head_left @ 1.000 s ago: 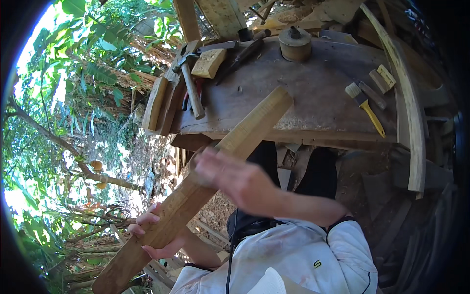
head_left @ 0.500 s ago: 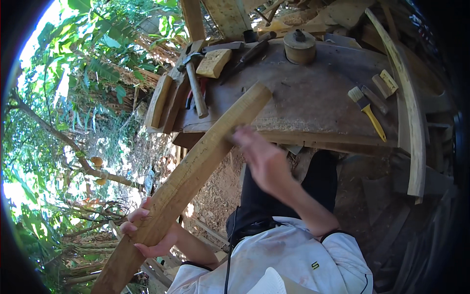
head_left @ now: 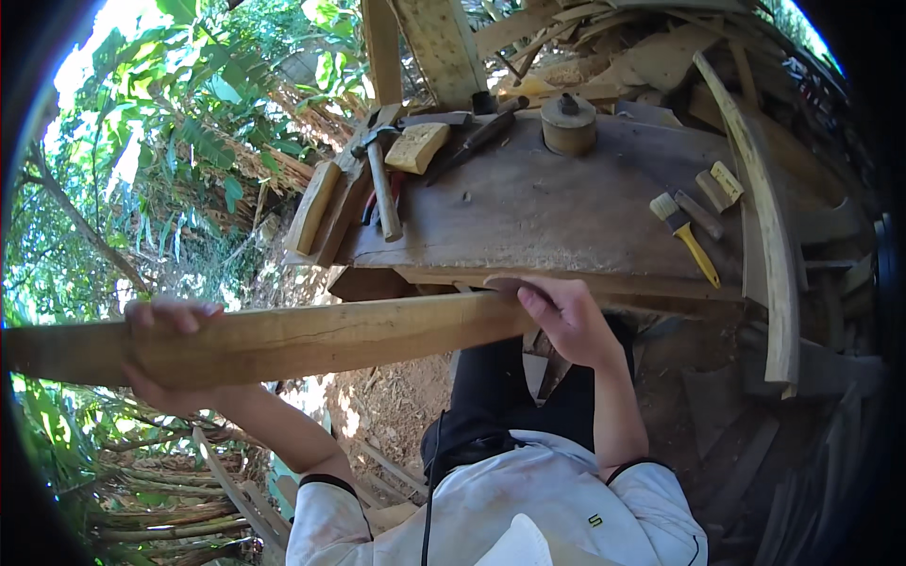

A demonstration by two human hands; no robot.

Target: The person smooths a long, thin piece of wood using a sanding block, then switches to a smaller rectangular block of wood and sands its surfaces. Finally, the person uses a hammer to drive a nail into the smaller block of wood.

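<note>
Head view, outdoor bench. I see a long wooden plank lying nearly level across the frame, just below the near edge of the workbench. Left hand is wrapped around the plank near its left end, fingers over the top edge, thumb underneath. Right hand is closed over the plank's right end, which sits right at the bench's front edge; I cannot tell whether wood touches wood there. The hands are well apart, one at each end of the piece.

On the bench top: a hammer at the left with its head away from me, a pale wooden block just beside it, a round wooden lidded pot at the back, a yellow-handled brush to the right. A curved wooden strip runs down the right side. Green foliage fills the left.
</note>
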